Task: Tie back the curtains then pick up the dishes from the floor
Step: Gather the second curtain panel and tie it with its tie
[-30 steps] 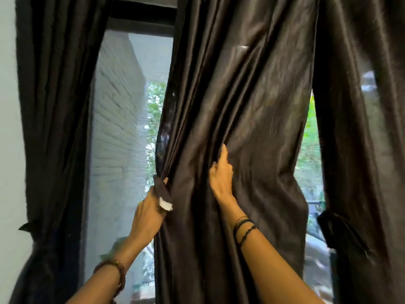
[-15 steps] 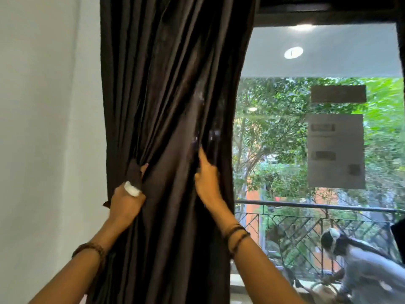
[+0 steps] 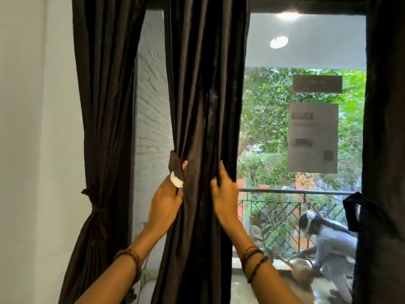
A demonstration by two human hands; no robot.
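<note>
I see the middle curtain (image 3: 203, 128), dark brown with a satin sheen, hanging as a long vertical column of folds before the window glass (image 3: 306, 51). My left hand (image 3: 164, 207) pinches a dark tie-back strip (image 3: 176, 165) with a white tag against the curtain's left edge. My right hand (image 3: 223, 194) curls around the folds at its right edge. The left curtain (image 3: 103, 106) beside the white wall (image 3: 32, 128) is cinched by a knotted tie (image 3: 93, 201); the right curtain (image 3: 383, 128) hangs at the frame's right edge.
</note>
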